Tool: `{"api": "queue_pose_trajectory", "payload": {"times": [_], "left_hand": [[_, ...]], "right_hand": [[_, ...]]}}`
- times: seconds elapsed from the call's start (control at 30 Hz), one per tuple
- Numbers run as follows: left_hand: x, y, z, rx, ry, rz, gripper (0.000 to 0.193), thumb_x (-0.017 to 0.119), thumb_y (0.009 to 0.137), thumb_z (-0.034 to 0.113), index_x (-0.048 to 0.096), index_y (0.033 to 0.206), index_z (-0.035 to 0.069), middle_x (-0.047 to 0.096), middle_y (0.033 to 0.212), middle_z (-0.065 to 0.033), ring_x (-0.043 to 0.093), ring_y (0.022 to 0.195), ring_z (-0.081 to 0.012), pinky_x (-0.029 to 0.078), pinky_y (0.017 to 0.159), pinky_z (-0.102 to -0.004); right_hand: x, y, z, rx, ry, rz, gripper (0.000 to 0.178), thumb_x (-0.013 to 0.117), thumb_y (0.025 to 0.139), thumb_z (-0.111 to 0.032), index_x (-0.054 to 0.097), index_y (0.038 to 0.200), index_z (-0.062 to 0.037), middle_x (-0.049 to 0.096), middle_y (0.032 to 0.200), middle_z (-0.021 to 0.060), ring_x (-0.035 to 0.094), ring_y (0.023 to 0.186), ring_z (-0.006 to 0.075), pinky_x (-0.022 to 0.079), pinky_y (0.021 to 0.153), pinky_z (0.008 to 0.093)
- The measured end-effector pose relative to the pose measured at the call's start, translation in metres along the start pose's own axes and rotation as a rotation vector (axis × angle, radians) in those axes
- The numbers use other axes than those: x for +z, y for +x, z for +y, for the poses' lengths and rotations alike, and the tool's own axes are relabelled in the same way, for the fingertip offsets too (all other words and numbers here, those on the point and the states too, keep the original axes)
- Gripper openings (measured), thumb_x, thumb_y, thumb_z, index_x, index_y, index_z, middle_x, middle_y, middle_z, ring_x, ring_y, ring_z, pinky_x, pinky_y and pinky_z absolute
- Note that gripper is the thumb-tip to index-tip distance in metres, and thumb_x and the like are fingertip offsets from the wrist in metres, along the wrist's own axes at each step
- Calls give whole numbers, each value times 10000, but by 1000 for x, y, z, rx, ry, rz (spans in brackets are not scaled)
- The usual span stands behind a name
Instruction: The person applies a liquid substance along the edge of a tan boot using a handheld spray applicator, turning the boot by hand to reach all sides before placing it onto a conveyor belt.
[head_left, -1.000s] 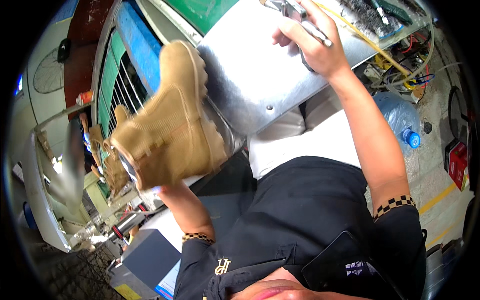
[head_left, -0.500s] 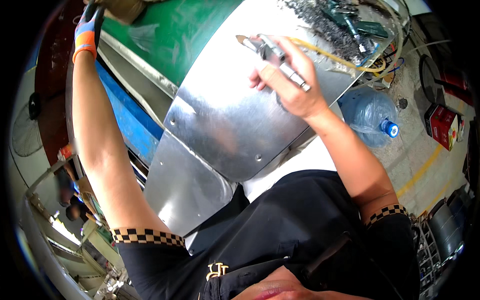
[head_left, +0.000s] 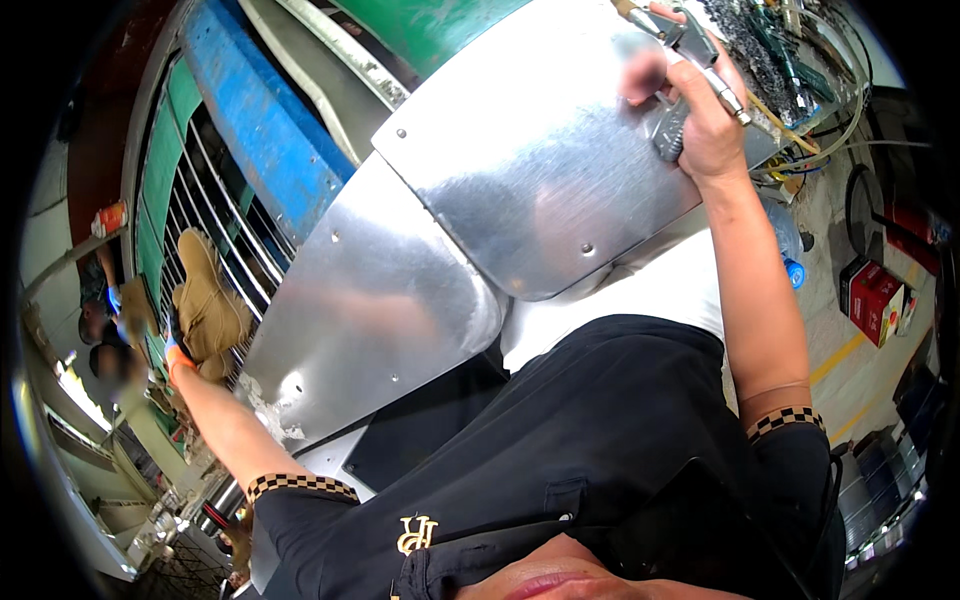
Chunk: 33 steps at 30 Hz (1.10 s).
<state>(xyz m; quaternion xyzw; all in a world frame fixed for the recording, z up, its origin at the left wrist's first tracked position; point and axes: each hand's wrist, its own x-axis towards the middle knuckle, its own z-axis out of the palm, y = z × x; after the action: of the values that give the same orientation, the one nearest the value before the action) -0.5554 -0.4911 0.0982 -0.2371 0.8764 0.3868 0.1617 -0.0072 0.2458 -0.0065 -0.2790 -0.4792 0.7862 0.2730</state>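
My right hand (head_left: 712, 125) is bare and closed round a silver, gun-like metal hand tool (head_left: 692, 45) with a brown tip. It is over the far right of a shiny sheet-metal work surface (head_left: 520, 180). A grey ribbed part (head_left: 668, 130) shows beneath the palm; whether it belongs to the tool I cannot tell. Far to the left, my left hand (head_left: 176, 352) wears a blue and orange glove. It is beside a tan, boot-like item (head_left: 208, 305) on a metal-barred rack (head_left: 225, 195). That hand's fingers are mostly hidden, so its grip does not show.
A blue panel (head_left: 265, 110) and green surface (head_left: 440, 30) lie beyond the metal sheet. Dark debris, tools and a yellow hose (head_left: 770, 115) crowd the far right corner. On the floor at right stand a blue water bottle (head_left: 785, 235) and a red box (head_left: 873, 300).
My left hand has swung from the far upper left down to the tan item at the lower left. My right hand has moved right with the tool. The whole view has shifted left.
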Motion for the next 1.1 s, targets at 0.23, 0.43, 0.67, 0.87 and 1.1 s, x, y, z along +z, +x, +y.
{"api": "queue_pose_trajectory", "payload": {"times": [0.23,0.43,0.67,0.87,1.1], "left_hand": [[107,-107,-15,517,834,807,891,629,702,769,671,1125,-14,681,1088,-209,637,1010,-363,464,939,-433],[174,-278,-105,912,-370,423,245,741,850,191,656,1004,21,664,896,-106,640,809,-252,543,759,-346],[249,-451,-147,1356,526,19,338,864,607,70,661,877,78,617,959,-103,608,865,-254,493,777,-350],[261,-527,-72,1565,704,18,828,903,600,329,561,1313,84,510,1339,-180,479,1257,-347,390,1050,-464],[363,-520,5,1778,1079,-51,849,848,587,444,548,1304,101,567,1215,-115,524,1136,-323,379,1007,-471]], "right_hand": [[-3,6,4,-111,-82,-51,296,565,925,-280,663,921,0,666,808,119,652,694,203,529,608,323],[-11,6,9,-116,-57,-110,237,629,887,-233,654,941,-3,666,769,94,645,678,171,527,612,299],[-8,11,17,-347,-124,-158,278,611,895,-182,613,1100,6,671,852,88,661,724,184,544,663,304],[-44,-46,-16,-836,-765,80,385,627,752,-59,572,1124,25,633,974,183,606,957,334,480,853,398],[-87,-54,-48,-690,-903,136,382,596,892,-168,570,1268,-107,639,791,112,628,680,204,493,671,314]]}}
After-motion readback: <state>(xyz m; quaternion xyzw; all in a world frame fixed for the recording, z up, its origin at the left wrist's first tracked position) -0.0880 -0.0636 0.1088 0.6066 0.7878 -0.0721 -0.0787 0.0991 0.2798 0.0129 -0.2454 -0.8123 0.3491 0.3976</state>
